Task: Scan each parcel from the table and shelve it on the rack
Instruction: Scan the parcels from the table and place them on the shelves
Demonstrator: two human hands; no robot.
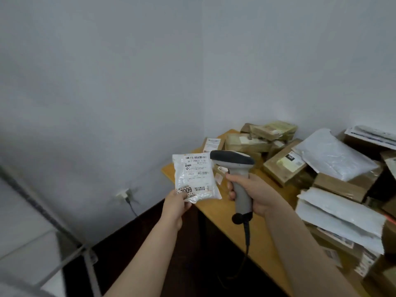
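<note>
Two bare forearms reach in from 6 o'clock. The left hand (174,203), at about 7 o'clock from the view's centre, pinches the lower left corner of a small white bag parcel (195,176) between thumb and curled fingers. It holds the parcel upright in the air with the label toward the camera. Barcodes and the large figures 7009 are printed on it. The bag is sealed and milky, so what it holds cannot be told.

At the parcel's 3 o'clock, the right hand (252,194) has its fingers closed round the grey handle of a scanner (232,159). The scanner's dark head sits at 12 o'clock of the fist, its front close beside the parcel's upper right edge. Whether they touch cannot be told. A black cable (247,232) hangs from the butt of the handle toward 6 o'clock.

Behind the hands, a wooden table (259,239) runs from 5 o'clock back to the room's corner at 2 o'clock. White padded mailers (342,219) lie stacked along its right side. Beyond them sit taped brown cartons (285,166), with a large white poly bag (334,155) lying across some of them. More cartons (272,130) are heaped at the far corner. All are closed, their contents hidden.

At 8 o'clock stand the blurred metal bars of the rack (44,209). Farther back, a wall socket (124,195) with a plug in it sits low on the grey wall.
</note>
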